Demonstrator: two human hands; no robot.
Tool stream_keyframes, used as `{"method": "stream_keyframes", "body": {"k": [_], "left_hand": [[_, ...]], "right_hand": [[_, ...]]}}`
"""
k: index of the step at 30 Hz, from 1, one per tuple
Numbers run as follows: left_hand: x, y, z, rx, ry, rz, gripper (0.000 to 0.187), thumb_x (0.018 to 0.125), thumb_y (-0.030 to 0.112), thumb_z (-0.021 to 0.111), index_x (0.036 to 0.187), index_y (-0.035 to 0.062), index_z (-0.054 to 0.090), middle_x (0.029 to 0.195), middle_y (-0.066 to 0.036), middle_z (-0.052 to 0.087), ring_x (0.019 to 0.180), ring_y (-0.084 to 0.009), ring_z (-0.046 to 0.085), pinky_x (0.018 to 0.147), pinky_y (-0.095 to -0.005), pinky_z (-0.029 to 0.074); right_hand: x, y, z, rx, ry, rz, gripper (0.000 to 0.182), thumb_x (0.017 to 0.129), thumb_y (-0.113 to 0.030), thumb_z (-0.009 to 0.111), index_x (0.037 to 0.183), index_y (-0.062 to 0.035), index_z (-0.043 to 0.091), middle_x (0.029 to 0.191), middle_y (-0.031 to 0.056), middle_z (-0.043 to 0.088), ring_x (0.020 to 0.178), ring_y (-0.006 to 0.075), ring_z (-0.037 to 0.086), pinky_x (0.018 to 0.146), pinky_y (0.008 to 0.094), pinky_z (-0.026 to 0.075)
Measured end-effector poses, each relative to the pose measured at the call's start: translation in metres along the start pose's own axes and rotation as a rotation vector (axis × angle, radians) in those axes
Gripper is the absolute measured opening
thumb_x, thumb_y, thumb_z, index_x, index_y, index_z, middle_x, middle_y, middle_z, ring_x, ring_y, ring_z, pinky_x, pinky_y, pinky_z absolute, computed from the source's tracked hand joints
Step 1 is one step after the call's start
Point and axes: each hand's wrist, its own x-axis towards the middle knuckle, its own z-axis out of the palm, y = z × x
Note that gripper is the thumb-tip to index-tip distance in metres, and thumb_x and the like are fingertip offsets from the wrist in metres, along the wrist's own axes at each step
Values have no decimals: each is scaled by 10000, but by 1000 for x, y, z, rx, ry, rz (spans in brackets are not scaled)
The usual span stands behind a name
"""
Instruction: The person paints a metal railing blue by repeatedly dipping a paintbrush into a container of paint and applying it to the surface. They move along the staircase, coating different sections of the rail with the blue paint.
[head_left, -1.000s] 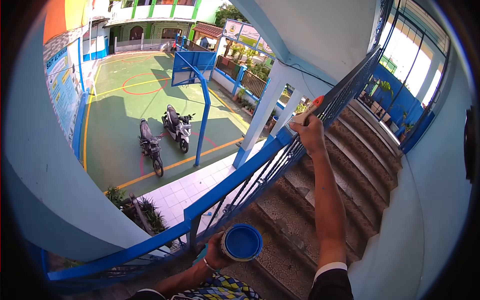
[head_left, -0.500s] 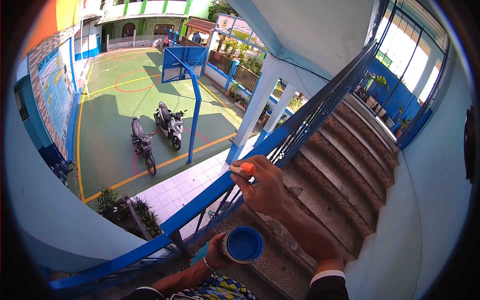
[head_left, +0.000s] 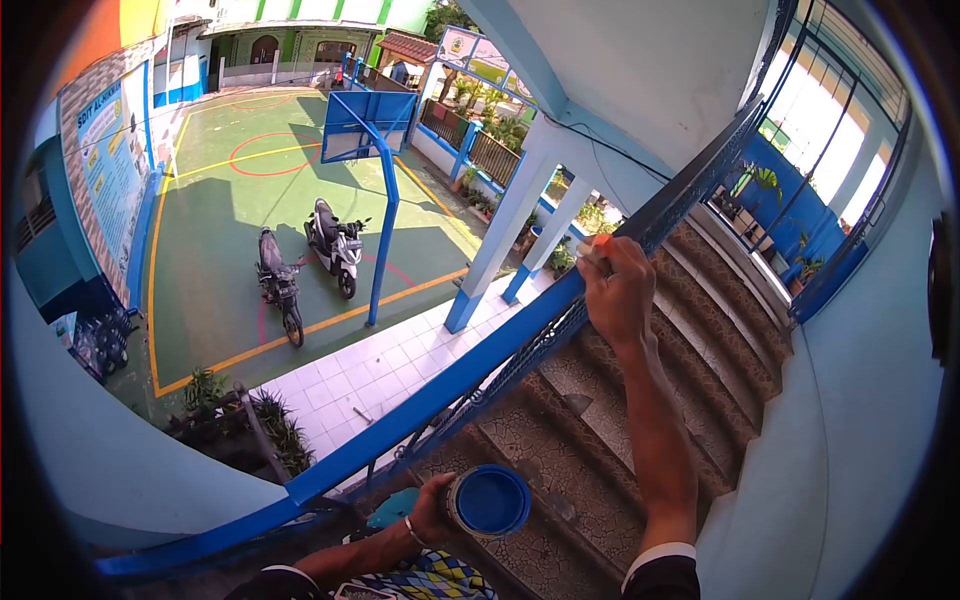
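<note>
My left hand (head_left: 434, 510) grips the side of an open paint can (head_left: 490, 500), low in the head view, with blue paint inside. Higher up, my right hand (head_left: 624, 295) pinches a small paintbrush (head_left: 598, 243) whose orange handle shows between the fingers. The brush is at the top of the stair handrail (head_left: 430, 395), where glossy blue below the hand gives way to darker colour above it. My fingers partly hide the brush, and I cannot see its bristles clearly.
Brown-patterned stairs (head_left: 600, 400) climb to the upper right beside a pale blue wall (head_left: 850, 430). Beyond the railing lies a green court (head_left: 220, 290) with two parked motorbikes and a basketball hoop (head_left: 370, 125). A turquoise object (head_left: 393, 508) is beside my left hand.
My right hand has moved up and to the right along the handrail with the paintbrush, the arm stretching farther. My left hand still holds the paint can in nearly the same place.
</note>
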Motion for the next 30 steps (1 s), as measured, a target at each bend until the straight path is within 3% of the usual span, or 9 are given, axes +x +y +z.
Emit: {"method": "stream_keyframes", "body": {"k": [4,7,11,13,16,19,23,27,30], "left_hand": [[27,7,20,-16,-10,-52,557,977,463,595,1328,39,679,1314,-171,721,1210,-346,692,1105,-591,501],[39,6,47,10,29,-52,544,976,457,598,1306,34,689,1293,-165,732,1187,-341,703,1088,-587,515],[50,3,62,-12,34,-49,541,968,455,610,1290,29,696,1291,-167,731,1166,-335,709,1079,-574,519],[55,0,81,-23,31,-26,543,963,456,619,1291,30,696,1287,-171,732,1157,-332,710,1074,-566,519],[55,-3,100,-34,18,-52,550,956,458,629,1299,32,695,1291,-173,729,1156,-337,705,1073,-558,518],[54,-6,117,-22,4,-51,554,956,459,629,1309,37,693,1298,-170,726,1169,-344,697,1081,-561,510],[58,-2,107,-38,4,-80,556,956,456,627,1305,30,697,1321,-177,715,1176,-355,693,1085,-570,504],[55,-8,113,-48,25,-30,555,957,454,620,1298,24,700,1305,-184,723,1178,-357,693,1080,-565,510],[53,-15,113,-45,14,-36,552,958,452,616,1300,26,698,1289,-181,731,1175,-352,694,1076,-558,514]], "right_hand": [[-42,-67,-7,333,-251,-167,290,816,-21,837,1097,-30,763,969,107,763,892,249,737,795,369,585],[-22,-65,-20,680,-433,425,252,842,-48,846,1075,5,766,957,102,781,851,168,742,770,323,585],[34,41,-5,294,-352,600,325,845,-67,844,1134,41,742,976,161,796,840,218,767,805,365,589],[60,63,-20,156,-195,556,280,859,-47,823,1124,7,748,989,124,778,879,252,754,822,379,580],[71,90,-19,34,146,208,240,873,-48,799,1109,-48,758,997,78,731,928,286,708,819,409,564],[58,57,-21,-70,-76,-15,221,875,-63,786,1093,-88,763,969,49,678,949,284,655,784,414,552],[15,-1,-24,141,-320,-120,248,855,-21,802,1098,-67,776,937,79,707,856,255,697,786,366,574],[35,23,-23,559,-324,477,255,889,-76,834,1116,18,767,986,85,768,840,110,705,776,294,575],[77,102,-21,263,-237,640,253,868,-69,823,1099,21,772,948,112,786,843,187,738,787,326,573]]}}
